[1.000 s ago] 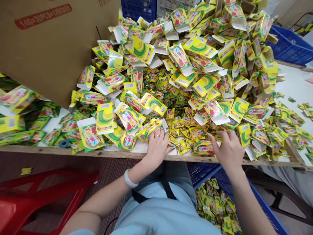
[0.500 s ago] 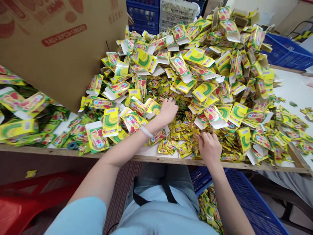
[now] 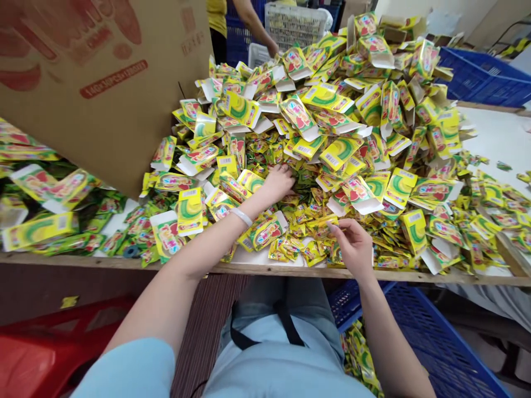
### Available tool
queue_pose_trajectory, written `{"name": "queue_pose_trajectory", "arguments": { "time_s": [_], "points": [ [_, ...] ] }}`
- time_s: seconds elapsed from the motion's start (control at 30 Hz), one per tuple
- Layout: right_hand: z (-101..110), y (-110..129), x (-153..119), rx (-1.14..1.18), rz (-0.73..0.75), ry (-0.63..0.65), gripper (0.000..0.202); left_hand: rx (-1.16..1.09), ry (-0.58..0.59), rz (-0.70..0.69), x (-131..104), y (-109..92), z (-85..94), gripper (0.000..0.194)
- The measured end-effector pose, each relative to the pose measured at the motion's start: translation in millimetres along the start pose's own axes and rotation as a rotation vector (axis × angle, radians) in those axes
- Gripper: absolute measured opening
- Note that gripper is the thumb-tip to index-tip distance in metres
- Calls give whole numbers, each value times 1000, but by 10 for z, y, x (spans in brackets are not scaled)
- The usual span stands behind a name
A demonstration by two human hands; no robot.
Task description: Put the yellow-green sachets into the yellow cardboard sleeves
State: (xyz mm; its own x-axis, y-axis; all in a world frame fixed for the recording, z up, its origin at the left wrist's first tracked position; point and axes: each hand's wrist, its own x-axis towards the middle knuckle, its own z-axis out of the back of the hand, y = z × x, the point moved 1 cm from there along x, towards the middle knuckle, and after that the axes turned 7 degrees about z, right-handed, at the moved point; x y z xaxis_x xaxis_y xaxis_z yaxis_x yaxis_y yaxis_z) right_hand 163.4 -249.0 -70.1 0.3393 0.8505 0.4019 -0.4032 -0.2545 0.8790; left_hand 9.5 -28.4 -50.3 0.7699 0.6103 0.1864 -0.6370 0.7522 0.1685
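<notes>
My left hand (image 3: 279, 182), with a white band on its wrist, reaches into a hollow of the heap among small yellow-green candy packets (image 3: 301, 213). Its fingers are curled down; their tips, and whatever they grip, are hidden. Closer to the table's front edge, my right hand (image 3: 355, 246) pinches a small yellow candy packet (image 3: 318, 225) between thumb and forefinger. Open printed cardboard boxes (image 3: 299, 115) with white inner flaps are piled around and beyond both hands. One box (image 3: 265, 229) lies on its side just below my left wrist.
A large brown carton (image 3: 124, 127) leans in at the left. Behind the heap, a person's arm (image 3: 257, 27) reaches down near a white crate (image 3: 296, 25). Blue crates stand at the back right (image 3: 485, 77) and below the table (image 3: 431, 331). A red stool (image 3: 53, 342) is at lower left.
My right hand has turned and lifted slightly, and a yellow packet now shows in its pinch. My left hand has shifted slightly left. Behind the carton, another person's arm has come into view.
</notes>
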Motion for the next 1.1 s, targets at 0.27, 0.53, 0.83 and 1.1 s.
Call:
{"name": "queue_pose_trajectory", "arguments": {
  "time_s": [0.27,0.53,0.83,1.1],
  "points": [
    [82,72,-32,71,7,-43,26,-107,2,-169,29,51,259,24],
    [-235,250,209,289,-23,-25,32,-856,232,-183,-610,-184,780,24],
    [-254,268,-106,435,-234,16,34,-1514,262,162,-1337,-759,499,27],
    [-70,122,-289,463,-501,403,29,-944,157,298,-1723,-756,454,24]
  ]
}}
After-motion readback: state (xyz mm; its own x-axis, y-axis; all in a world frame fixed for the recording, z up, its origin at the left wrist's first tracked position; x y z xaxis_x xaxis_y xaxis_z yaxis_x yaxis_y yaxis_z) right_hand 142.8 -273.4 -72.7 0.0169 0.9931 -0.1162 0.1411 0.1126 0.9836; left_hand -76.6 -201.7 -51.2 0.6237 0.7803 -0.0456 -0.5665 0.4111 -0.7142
